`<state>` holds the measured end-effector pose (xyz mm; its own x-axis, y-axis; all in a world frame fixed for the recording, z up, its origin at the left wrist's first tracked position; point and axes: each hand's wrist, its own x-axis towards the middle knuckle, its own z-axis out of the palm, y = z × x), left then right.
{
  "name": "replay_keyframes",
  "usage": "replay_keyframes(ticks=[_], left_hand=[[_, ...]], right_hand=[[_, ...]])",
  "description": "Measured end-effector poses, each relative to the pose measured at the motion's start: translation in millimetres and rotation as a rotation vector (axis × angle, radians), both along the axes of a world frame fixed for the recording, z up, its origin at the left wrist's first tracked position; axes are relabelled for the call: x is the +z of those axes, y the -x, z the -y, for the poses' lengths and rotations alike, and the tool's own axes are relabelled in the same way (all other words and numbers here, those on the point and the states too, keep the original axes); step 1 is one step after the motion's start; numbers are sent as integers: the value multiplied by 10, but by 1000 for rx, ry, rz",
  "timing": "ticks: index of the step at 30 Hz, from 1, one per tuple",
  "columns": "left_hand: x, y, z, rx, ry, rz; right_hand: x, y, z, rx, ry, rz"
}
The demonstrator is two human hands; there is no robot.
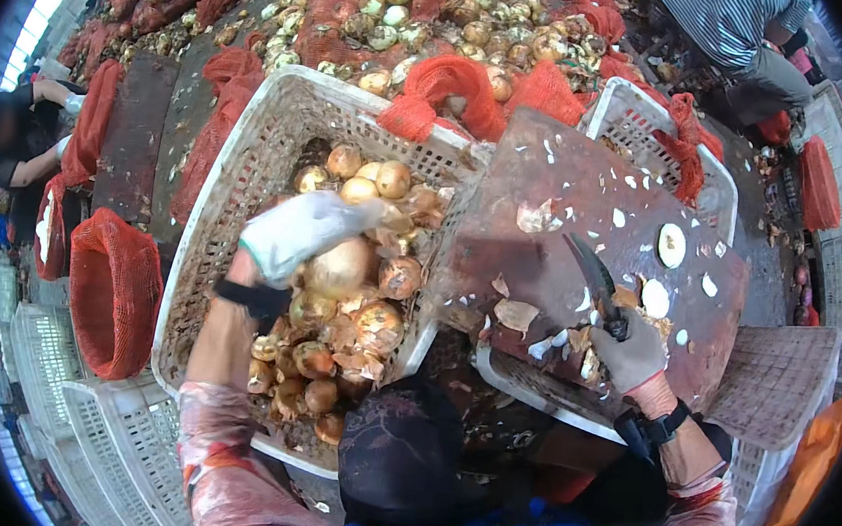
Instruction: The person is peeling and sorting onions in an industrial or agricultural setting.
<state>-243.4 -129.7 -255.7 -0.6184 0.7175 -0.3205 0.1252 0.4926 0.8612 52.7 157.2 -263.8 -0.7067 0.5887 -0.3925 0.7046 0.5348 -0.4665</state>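
Left hand: gloved in white, extended over the onions; grip on any onion impossible to tell owing to blur. Right hand: gloved in grey, closed around the handle of the knife, with curved blade directed forward and left above the board. Location of onions: heaped in the white crate, left of the board. On the board: scattered pale trimmings and dry skins. Left of the crate: open red mesh bag. Beyond the crate: large onion pile.
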Motion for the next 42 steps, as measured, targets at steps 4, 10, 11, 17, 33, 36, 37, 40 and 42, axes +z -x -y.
replay_keyframes(ticks=[4, 10, 11, 17, 33, 36, 37, 40, 42], left_hand=[[-91, 196, 93, 29, 323, -24], [-1143, 88, -713, -350, 540, -703], [-1134, -2, -915, -469, 602, -767], [-1537, -109, -1088, -493, 766, -762], [-1666, 82, -1112, -440, 672, -629], [-1876, 162, -829, -366, 644, -463], [-1753, 96, -905, -649, 734, -497], [-1284, -91, -750, -843, 728, -641], [-1154, -157, -599, -814, 516, -744]], right_hand=[[0, 1, 4, 4, 13, -7], [63, 26, 93, -4, 21, 4], [58, 14, 82, -12, 10, 7], [45, -4, 51, -59, 36, 11], [-12, -46, 10, -6, 39, -40], [17, 40, 41, -20, 143, -23], [-28, 3, -15, -33, 122, -50], [-2, -30, -38, -51, 128, -4], [38, 7, -58, -42, 136, 49]])
